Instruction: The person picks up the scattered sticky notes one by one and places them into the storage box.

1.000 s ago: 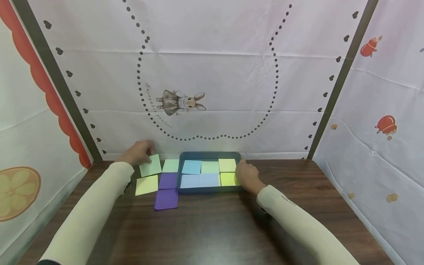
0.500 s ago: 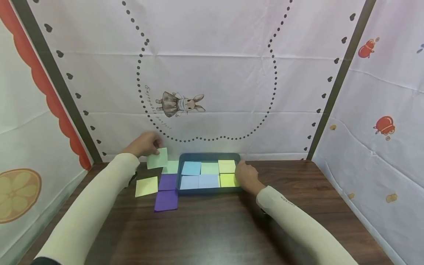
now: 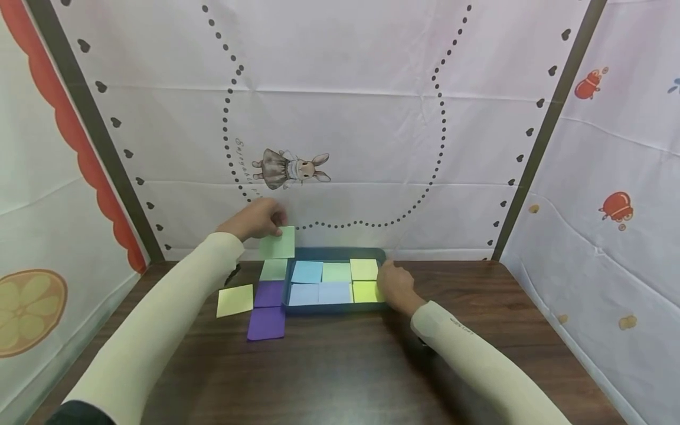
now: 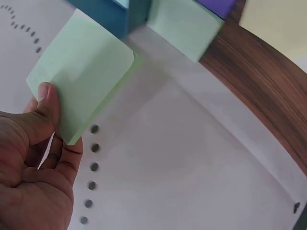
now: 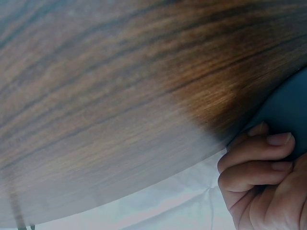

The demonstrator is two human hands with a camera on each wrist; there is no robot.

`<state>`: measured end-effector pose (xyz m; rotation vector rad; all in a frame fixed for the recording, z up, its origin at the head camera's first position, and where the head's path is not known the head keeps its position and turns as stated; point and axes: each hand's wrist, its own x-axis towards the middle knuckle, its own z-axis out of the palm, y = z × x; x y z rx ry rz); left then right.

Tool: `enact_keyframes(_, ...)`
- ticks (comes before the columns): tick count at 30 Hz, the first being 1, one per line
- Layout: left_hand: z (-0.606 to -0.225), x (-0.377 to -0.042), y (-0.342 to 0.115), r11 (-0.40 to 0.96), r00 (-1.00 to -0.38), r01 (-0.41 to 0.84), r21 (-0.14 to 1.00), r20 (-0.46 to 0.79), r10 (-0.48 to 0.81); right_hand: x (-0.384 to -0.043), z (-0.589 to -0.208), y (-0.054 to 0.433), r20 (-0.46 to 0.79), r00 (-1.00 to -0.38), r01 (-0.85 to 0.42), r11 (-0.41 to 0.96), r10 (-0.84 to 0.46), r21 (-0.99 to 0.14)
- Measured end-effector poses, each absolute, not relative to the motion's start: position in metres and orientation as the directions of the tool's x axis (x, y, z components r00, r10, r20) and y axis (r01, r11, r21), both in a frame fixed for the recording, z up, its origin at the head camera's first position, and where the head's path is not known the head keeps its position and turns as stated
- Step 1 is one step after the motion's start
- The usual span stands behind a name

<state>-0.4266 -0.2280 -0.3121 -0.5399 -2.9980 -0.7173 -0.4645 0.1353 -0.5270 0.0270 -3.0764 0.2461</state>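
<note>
My left hand (image 3: 256, 219) pinches a light green sticky-note pad (image 3: 279, 243) by one edge, raised just left of the blue tray (image 3: 333, 309). In the left wrist view the thumb (image 4: 47, 103) lies on the pad's face, fingers behind it. Beneath it, another green pad (image 3: 273, 270) rests on the table beside the tray. My right hand (image 3: 397, 288) grips the tray's right side, with curled fingers (image 5: 254, 175) against its outer wall in the right wrist view; the thumb is hidden there. Blue pads (image 3: 304, 294), a green one (image 3: 336, 273) and yellow ones (image 3: 363, 270) fill the tray in two rows.
Two purple pads (image 3: 267, 323) lie on the brown table (image 3: 340, 366) left of the tray, one in front of the other. Left of them is a pale yellow pad (image 3: 235, 301). A printed white cloth (image 3: 366, 136) hangs right behind the tray.
My left hand has lifted the green pad off the table and carried it up and right toward the tray. My right hand has stayed at the tray's right side.
</note>
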Motion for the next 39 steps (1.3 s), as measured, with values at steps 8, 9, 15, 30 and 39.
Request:
enact_keyframes(8, -0.316, -0.428, -0.206, 0.793, -0.908, 0.404, 0.456, 0.091, 0.41, -0.464, -0.53, 0.136, 0.086, -0.996, -0.043, 0.992, -0.033, -0.116)
enact_keyframes(9, -0.318, -0.429, -0.204, 0.791, -0.907, 0.402, 0.461, 0.084, 0.412, -0.463, -0.53, 0.136, 0.09, -0.995, -0.047, 0.993, -0.037, -0.11)
enact_keyframes(15, -0.332, -0.431, -0.192, 0.792, -0.905, 0.398, 0.462, 0.057, 0.422, -0.457, -0.528, 0.134, 0.088, -0.996, -0.039, 0.991, -0.028, -0.129)
enact_keyframes(30, -0.357, -0.437, -0.184, 0.804, -0.906, 0.387, 0.451, 0.024, 0.422, -0.459, -0.534, 0.134, 0.081, -0.995, -0.059, 0.996, -0.054, -0.06)
enact_keyframes(39, -0.357, -0.442, -0.181, 0.773, -0.904, 0.379, 0.509, 0.026, 0.426, -0.46, -0.527, 0.133, 0.028, -0.999, -0.02, 0.996, -0.018, -0.084)
